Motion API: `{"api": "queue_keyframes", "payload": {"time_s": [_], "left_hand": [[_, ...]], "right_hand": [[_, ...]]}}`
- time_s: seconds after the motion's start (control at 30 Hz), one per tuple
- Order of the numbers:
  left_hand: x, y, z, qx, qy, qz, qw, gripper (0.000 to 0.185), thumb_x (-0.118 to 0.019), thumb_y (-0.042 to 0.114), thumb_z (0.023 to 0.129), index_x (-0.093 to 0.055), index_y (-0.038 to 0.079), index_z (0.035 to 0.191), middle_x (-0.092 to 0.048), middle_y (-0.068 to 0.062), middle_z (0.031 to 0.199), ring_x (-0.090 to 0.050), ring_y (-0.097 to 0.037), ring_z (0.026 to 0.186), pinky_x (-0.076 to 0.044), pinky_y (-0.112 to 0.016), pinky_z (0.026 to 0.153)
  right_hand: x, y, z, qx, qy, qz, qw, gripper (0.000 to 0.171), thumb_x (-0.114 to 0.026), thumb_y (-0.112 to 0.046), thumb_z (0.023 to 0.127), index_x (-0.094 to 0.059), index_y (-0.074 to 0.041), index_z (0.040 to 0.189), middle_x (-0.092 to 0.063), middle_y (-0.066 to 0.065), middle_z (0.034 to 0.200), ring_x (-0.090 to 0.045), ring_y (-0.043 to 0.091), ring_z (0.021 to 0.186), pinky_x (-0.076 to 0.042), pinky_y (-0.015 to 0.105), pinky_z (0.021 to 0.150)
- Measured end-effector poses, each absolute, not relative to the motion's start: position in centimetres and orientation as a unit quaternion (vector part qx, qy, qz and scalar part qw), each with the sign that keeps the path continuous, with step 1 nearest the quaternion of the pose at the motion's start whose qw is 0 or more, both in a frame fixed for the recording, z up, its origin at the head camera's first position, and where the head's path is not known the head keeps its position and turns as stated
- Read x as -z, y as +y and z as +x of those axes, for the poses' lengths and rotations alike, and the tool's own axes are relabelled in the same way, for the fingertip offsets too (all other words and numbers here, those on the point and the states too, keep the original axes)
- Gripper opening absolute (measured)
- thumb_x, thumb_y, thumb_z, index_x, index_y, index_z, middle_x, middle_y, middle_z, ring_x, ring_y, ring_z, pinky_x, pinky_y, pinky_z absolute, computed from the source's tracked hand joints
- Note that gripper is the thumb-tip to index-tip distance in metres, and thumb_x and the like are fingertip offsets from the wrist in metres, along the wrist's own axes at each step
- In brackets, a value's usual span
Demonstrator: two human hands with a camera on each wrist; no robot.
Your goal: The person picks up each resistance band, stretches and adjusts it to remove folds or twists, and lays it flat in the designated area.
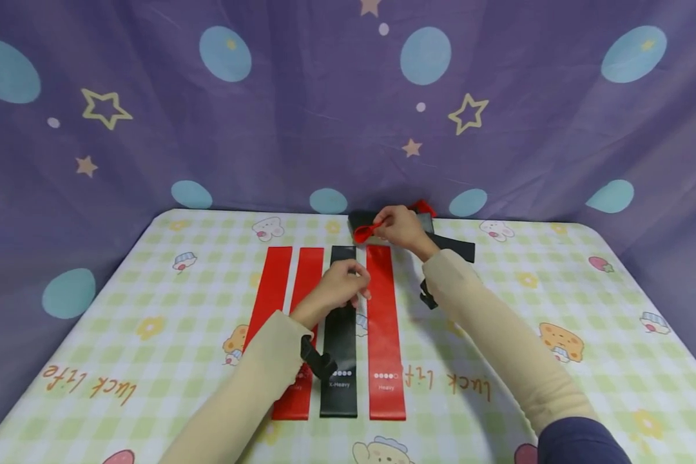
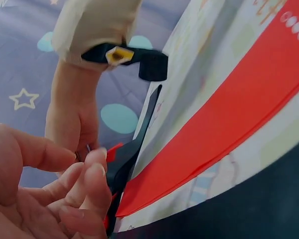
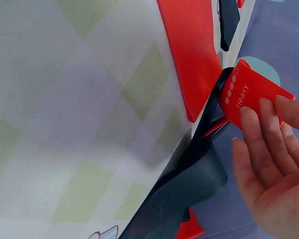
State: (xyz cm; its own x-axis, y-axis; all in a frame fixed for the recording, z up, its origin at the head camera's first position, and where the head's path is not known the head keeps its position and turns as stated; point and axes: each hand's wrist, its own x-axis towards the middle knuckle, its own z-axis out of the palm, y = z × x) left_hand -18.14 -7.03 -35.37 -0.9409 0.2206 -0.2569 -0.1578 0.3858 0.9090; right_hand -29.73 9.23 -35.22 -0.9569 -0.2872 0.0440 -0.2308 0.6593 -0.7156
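- The right hand is past the far end of the flat black band, a bit to its right.
- Its thumb and fingers pinch a folded red band, with only that band's thickness between them. The right wrist view shows the word "Heavy" and some dots on it.
- The folded red band is up off the worktop, also past the far end of the flat black band and to its right.
- The left hand is over the far half of the flat black band. Its fingers are loosely bent, partly open, and hold nothing.
- A messy pile of black and red bands is past the flat black band's far end, mostly to the right, close to the right hand.
- One long red band lies just to the right of the flat black band.
- Two more red bands lie side by side to its left. The left arm hides part of them.
- A purple cloth with stars and blue spots hangs well beyond the flat black band.
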Motion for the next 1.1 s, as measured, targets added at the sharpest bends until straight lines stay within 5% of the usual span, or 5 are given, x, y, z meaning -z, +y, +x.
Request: {"api": "queue_keyframes", "payload": {"time_s": [0.2,0.37,0.57,0.83,1.1], "left_hand": [[35.3,-6.7,-20.6,-0.557,0.823,-0.003,0.111,0.015,-0.051,0.011,0.089,-0.058,0.004,0.101,-0.065,-0.017,0.087,-0.061,-0.034,0.069,-0.035,-0.021,0.046],[35.5,-6.6,-22.5,-0.592,0.802,-0.044,0.066,0.017,-0.052,0.010,0.089,-0.058,0.002,0.103,-0.064,-0.023,0.096,-0.060,-0.028,0.065,-0.037,-0.020,0.046],[36.0,-6.4,-24.4,-0.599,0.797,-0.084,-0.005,0.022,-0.057,0.007,0.084,-0.057,0.002,0.106,-0.062,-0.018,0.096,-0.058,-0.025,0.078,-0.039,-0.020,0.056],[36.3,-6.0,-26.0,-0.582,0.803,0.004,-0.131,0.019,-0.059,0.002,0.085,-0.064,0.001,0.103,-0.058,-0.019,0.102,-0.053,-0.024,0.075,-0.040,-0.023,0.065],[36.0,-4.5,-26.0,-0.678,0.734,-0.029,-0.026,0.019,-0.055,0.011,0.091,-0.065,-0.004,0.097,-0.065,-0.005,0.071,-0.055,-0.007,0.053,-0.040,-0.022,0.052]], "right_hand": [[34.9,9.1,-29.6,0.356,0.922,-0.155,0.001,0.012,-0.066,-0.013,0.084,-0.069,-0.004,0.092,-0.067,0.011,0.081,-0.056,0.020,0.067,-0.043,0.024,0.059],[34.4,8.9,-29.5,0.345,0.923,-0.172,-0.012,0.009,-0.067,-0.014,0.084,-0.070,-0.006,0.088,-0.061,0.008,0.071,-0.050,0.020,0.063,-0.039,0.026,0.057],[33.3,8.9,-29.6,0.351,0.915,-0.195,-0.030,0.010,-0.068,-0.013,0.084,-0.071,-0.004,0.087,-0.067,0.010,0.081,-0.056,0.022,0.074,-0.045,0.030,0.068],[31.7,9.1,-29.5,0.339,0.915,-0.214,-0.045,0.010,-0.069,-0.014,0.084,-0.073,-0.005,0.088,-0.069,0.010,0.083,-0.059,0.021,0.074,-0.047,0.028,0.066],[30.0,9.0,-29.2,0.346,0.912,-0.215,-0.049,0.009,-0.069,-0.015,0.084,-0.073,-0.006,0.086,-0.069,0.009,0.077,-0.056,0.016,0.061,-0.045,0.024,0.057]]}}
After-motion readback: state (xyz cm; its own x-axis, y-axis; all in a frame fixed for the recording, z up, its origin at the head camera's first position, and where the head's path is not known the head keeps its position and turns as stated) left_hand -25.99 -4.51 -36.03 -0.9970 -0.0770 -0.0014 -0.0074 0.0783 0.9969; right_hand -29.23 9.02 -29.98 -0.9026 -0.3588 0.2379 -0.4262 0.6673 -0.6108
